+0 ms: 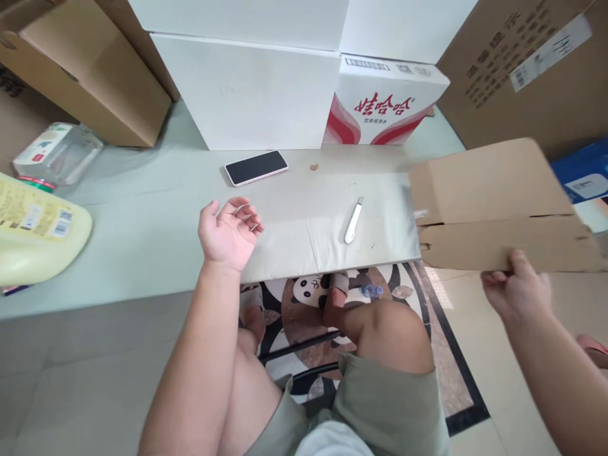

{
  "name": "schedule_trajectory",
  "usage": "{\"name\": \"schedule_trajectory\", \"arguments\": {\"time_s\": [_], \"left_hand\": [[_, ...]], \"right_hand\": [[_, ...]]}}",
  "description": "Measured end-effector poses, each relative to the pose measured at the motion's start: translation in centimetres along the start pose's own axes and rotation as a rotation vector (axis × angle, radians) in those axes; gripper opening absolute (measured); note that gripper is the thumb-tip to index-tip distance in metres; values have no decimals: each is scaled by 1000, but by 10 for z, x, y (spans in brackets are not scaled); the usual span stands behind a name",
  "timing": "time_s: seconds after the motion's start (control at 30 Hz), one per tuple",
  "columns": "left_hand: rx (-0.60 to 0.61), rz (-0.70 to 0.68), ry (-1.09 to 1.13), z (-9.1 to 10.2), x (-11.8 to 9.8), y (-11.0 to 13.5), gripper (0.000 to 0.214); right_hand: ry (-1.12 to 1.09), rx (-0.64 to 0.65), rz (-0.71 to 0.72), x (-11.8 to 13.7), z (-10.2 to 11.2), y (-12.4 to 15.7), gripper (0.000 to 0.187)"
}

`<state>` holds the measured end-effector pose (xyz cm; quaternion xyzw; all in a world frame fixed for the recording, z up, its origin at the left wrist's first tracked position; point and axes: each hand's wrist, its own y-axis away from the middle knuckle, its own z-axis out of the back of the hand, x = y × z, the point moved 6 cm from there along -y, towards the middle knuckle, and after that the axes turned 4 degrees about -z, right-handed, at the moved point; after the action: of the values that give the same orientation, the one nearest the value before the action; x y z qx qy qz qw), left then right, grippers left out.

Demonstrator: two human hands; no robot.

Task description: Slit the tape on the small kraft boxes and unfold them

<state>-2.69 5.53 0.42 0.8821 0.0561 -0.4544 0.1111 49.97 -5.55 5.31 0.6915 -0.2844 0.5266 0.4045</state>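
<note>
My right hand (519, 292) grips the near edge of a flat brown cardboard piece (494, 190), thumb on top and the other fingers mostly hidden. The cardboard has fold lines and small slots, and it covers the table's right front corner. Over the table's front part, my left hand (230, 234) is raised palm up, its fingers loosely curled and holding nothing. A white utility knife (353, 220) lies on the table between my hands. Beyond my left hand rests a phone (256, 168) with a dark screen.
White boxes (251, 88) and a red-and-white carton (384, 104) line the back of the table (152, 234). Brown cartons (90, 69) stand at the left, with a clear plastic container (71, 152) and a yellow jug (42, 231). A large carton (517, 69) rises at the right.
</note>
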Motion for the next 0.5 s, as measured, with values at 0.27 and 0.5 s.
{"name": "schedule_trajectory", "arguments": {"time_s": [0.27, 0.5], "left_hand": [[-60, 109, 55, -21, 7, -3, 39], [-69, 112, 35, -21, 2, -4, 46]], "right_hand": [[242, -16, 141, 76, -136, -105, 30], [498, 192, -9, 18, -187, -108, 16]]}}
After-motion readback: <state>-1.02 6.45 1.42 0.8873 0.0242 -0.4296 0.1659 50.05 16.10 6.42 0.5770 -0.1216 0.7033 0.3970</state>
